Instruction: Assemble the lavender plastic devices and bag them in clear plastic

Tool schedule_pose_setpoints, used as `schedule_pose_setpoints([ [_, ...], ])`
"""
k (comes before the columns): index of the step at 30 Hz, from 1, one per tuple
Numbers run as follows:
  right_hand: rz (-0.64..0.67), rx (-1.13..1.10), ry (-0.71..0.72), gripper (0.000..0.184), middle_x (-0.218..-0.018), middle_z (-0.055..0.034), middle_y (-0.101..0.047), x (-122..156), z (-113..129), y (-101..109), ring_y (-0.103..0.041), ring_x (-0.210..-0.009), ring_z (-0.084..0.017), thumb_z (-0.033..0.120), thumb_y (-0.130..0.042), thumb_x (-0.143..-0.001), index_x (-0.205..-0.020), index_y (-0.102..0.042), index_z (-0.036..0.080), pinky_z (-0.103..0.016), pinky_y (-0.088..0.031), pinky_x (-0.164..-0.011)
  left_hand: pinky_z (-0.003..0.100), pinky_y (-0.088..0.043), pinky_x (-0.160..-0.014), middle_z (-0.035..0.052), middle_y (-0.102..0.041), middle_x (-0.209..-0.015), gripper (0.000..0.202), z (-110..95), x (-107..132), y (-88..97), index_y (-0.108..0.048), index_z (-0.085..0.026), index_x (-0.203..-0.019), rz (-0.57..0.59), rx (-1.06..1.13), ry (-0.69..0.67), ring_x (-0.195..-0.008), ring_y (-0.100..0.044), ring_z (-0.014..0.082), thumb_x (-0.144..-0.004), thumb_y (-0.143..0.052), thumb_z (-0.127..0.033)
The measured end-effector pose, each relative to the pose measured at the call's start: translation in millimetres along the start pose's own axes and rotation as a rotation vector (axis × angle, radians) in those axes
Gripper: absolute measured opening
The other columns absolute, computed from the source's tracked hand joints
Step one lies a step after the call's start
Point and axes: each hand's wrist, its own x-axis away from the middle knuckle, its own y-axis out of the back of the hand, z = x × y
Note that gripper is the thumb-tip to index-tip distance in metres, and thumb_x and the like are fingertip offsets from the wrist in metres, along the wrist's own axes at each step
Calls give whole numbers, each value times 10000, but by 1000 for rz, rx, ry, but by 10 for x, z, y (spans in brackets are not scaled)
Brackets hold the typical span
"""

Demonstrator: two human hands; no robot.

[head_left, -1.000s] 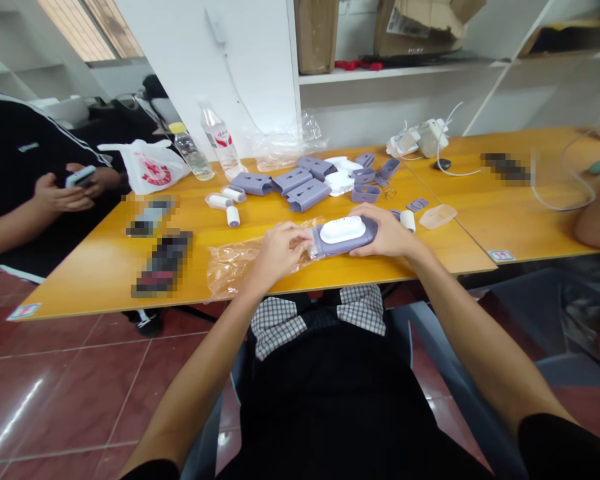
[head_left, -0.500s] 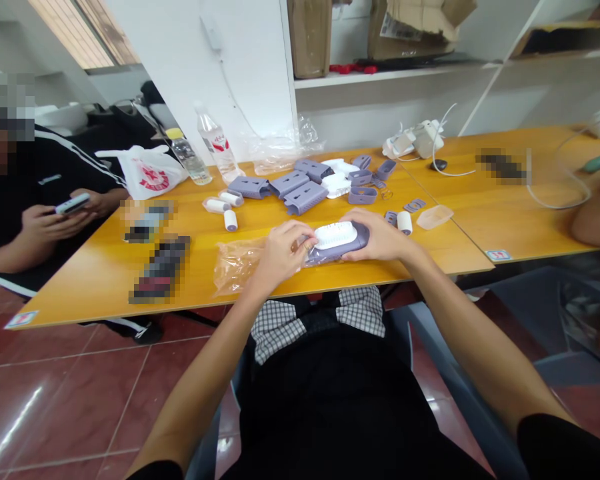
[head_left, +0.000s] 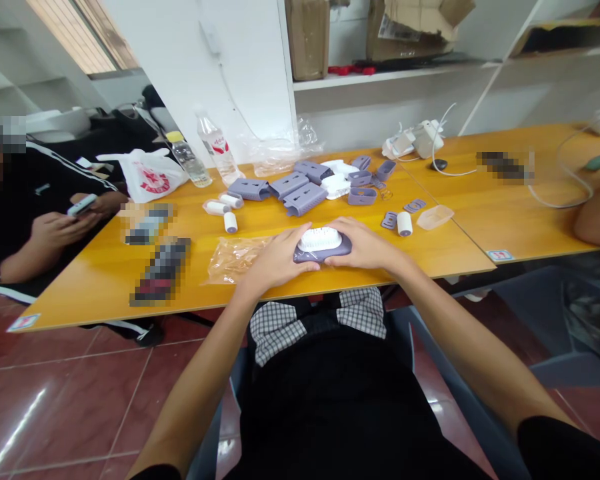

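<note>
A purple device with a white ribbed top [head_left: 322,242] lies near the front edge of the orange table [head_left: 100,280]. My left hand [head_left: 275,259] grips its left end with curled fingers, and my right hand [head_left: 363,245] wraps its right end. A crumpled clear plastic bag [head_left: 233,257] lies just left of my left hand. Behind the device sit several purple housings [head_left: 294,187], white rollers [head_left: 226,205] and small purple parts [head_left: 390,219].
A seated person in black at the left holds a phone [head_left: 81,204]. Two water bottles [head_left: 215,150] and a white bag [head_left: 147,175] stand at the back left. A second table at the right carries white chargers [head_left: 415,140] and cables. Another person's arm [head_left: 597,217] rests at the far right.
The device has come out of the plastic bag and moved towards me. My left hand let go of the bag's mouth and now holds the device's left end; the bag lies flat.
</note>
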Motion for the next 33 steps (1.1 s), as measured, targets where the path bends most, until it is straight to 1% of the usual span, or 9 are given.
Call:
schedule_pose_setpoints([
  [4, 43, 7, 13, 602, -1258, -121, -707, 4, 45, 48, -646, -1208, -372, 479, -901, -786, -1310, -731, 238, -559, -524, -1065, 572, -451, -1251, 156, -576, -1643, 868, -10, -1, 24, -494, -248, -1625, -15, 46, -51, -1484, -581, 396, -911, -775, -653],
  [7, 36, -10, 36, 622, -1267, -116, -699, 2, 91, 46, -642, -1220, -375, 490, -899, -799, -1343, -717, 249, -562, -518, -1087, 557, -472, -1235, 145, -626, -1597, 788, -34, -5, 32, -542, -249, -1588, -44, 61, -103, -1450, -617, 370, -941, -748, -651],
  [11, -30, -75, 40, 752, -1375, -113, -664, -15, 161, -62, -617, -1296, -392, 463, -917, -780, -1455, -639, 287, -594, -480, -1149, 564, -485, -1223, 135, -610, -1617, 828, -41, -29, 32, -492, -279, -1630, -70, 62, -169, -1447, -624, 367, -939, -761, -647],
  [16, -84, -142, -4, 801, -1411, -128, -628, -24, 231, -137, -581, -1355, -403, 401, -939, -736, -1444, -588, 269, -626, -460, -1174, 547, -529, -1179, 113, -631, -1598, 870, -44, -49, 98, -472, -313, -1647, -42, 65, -216, -1415, -649, 373, -915, -781, -666],
  [20, 59, -261, 115, 821, -1467, -115, -567, 9, 198, -1, -581, -1365, -353, 237, -872, -744, -1491, -535, 283, -586, -467, -1198, 530, -567, -1123, 94, -638, -1589, 962, -114, -25, 135, -437, -341, -1662, -33, 93, -213, -1332, -697, 366, -853, -857, -648],
  [23, 108, -332, 153, 850, -1516, -96, -525, 39, 128, 135, -558, -1406, -334, 220, -879, -738, -1507, -530, 315, -560, -459, -1222, 528, -569, -1123, 94, -637, -1588, 963, -158, -26, 136, -457, -335, -1643, -51, 114, -203, -1335, -695, 364, -829, -894, -607],
  [27, -37, -365, 108, 718, -1403, -73, -585, 36, 70, 184, -595, -1340, -335, 298, -944, -732, -1366, -608, 326, -545, -495, -1165, 554, -521, -1195, 114, -608, -1616, 887, -186, -106, 104, -500, -290, -1601, -116, 122, -195, -1429, -632, 375, -848, -892, -546],
  [31, -178, -333, 79, 636, -1280, -58, -630, 4, 17, 87, -628, -1215, -324, 359, -981, -708, -1237, -632, 313, -510, -521, -1063, 545, -505, -1210, 103, -635, -1586, 777, -186, -205, 47, -517, -287, -1586, -132, 97, -245, -1424, -635, 349, -901, -850, -439],
  [33, -206, -366, 66, 639, -1259, -52, -630, -4, -21, 36, -631, -1176, -311, 390, -991, -695, -1217, -630, 312, -484, -532, -1015, 559, -493, -1214, 100, -625, -1596, 797, -161, -229, 39, -502, -303, -1601, -119, 67, -250, -1436, -622, 357, -895, -852, -422],
])
